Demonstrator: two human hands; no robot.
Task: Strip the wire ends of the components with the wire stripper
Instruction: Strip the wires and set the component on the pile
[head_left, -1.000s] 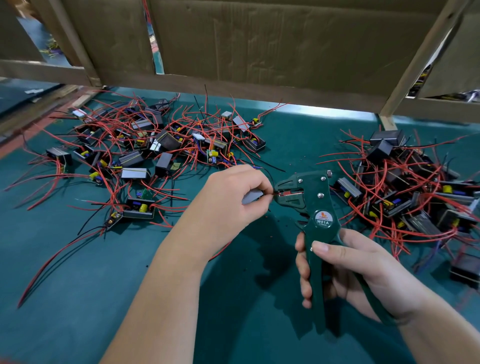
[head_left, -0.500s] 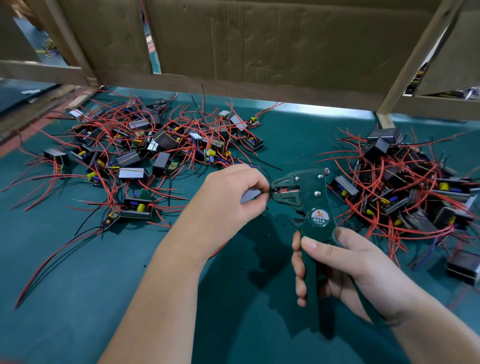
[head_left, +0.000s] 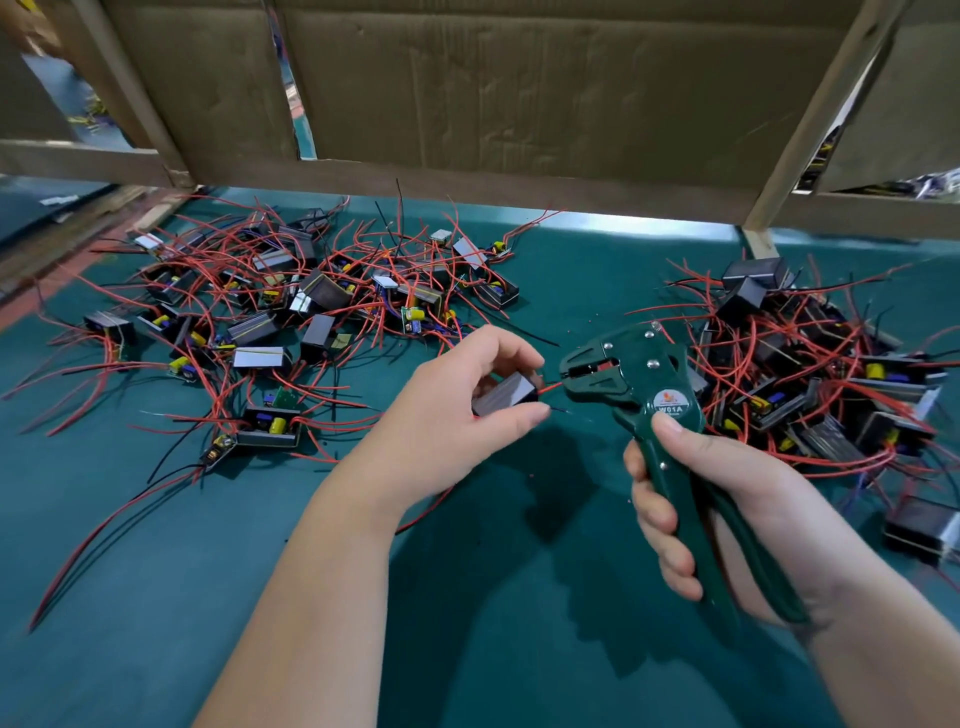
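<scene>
My left hand (head_left: 457, 410) grips a small black component (head_left: 504, 395) between thumb and fingers. A short red wire (head_left: 550, 387) runs from the component to the jaws of the dark green wire stripper (head_left: 631, 384); a thin black wire hangs just below it. My right hand (head_left: 691, 499) is wrapped round the stripper's two handles, thumb lying on the body under the round W01A label. The jaws point left at the component.
A heap of black components with red and black wires (head_left: 291, 312) lies at the back left of the green mat (head_left: 156, 597). A second heap (head_left: 810, 374) lies at the right. A cardboard and wood partition (head_left: 519, 104) closes the back.
My left hand has drawn the component a little away from the stripper's jaws, so the black block and its red wire now show. The view has tilted slightly.
</scene>
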